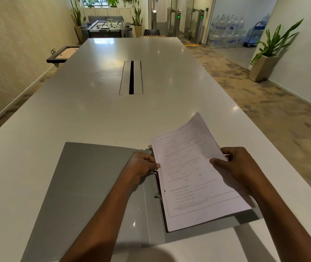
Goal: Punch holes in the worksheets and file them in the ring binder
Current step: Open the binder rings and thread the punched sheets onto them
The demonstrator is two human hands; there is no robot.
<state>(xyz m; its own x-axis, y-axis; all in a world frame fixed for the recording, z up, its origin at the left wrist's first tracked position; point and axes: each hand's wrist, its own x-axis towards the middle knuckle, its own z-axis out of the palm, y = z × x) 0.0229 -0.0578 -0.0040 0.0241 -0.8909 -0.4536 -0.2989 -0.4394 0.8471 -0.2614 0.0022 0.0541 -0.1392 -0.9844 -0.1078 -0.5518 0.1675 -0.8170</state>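
A grey ring binder [86, 186] lies open on the white table [94, 114] in front of me. Its two metal rings [157, 195] stand at the spine. I hold a printed worksheet [186, 178] over the binder's right half, with its left edge at the rings. My left hand [141, 167] pinches the sheet's left edge near the upper ring. My right hand [234, 167] grips the sheet's right edge, thumb on top. The sheet's far end curls upward. No hole punch is in view.
A cable slot [131, 77] with a dark gap sits in the middle of the table. A potted plant [264, 59] stands by the right wall. A foosball table [106, 27] and water bottles [226, 31] are far back.
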